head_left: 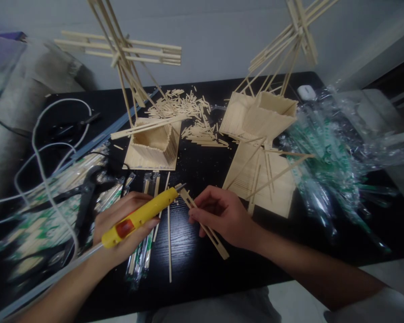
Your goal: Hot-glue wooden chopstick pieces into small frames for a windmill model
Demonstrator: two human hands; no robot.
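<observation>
My left hand [121, 226] is wrapped round a yellow hot glue gun [148, 213] with an orange-red window in its side. A long pale glue stick [70, 269] appears to run out of its rear end. The gun's metal tip touches or nearly touches the upper end of a narrow frame of wooden sticks [217, 244]. My right hand [227, 215] pinches that frame near its middle, thumb on top, and holds it slanted over the black table. Between my hands a single loose chopstick [169, 237] lies lengthwise. Wrapped chopsticks [147, 242] lie beside my left hand.
Two stick-built windmill-like models [155, 141] [271, 114] stand at the back, with cut stick pieces [183, 105] heaped between them. A flat wooden panel [272, 188] lies right. Plastic wrappers [326, 148] cover the right side. Black pliers [87, 193] and a white cable [37, 148] lie left.
</observation>
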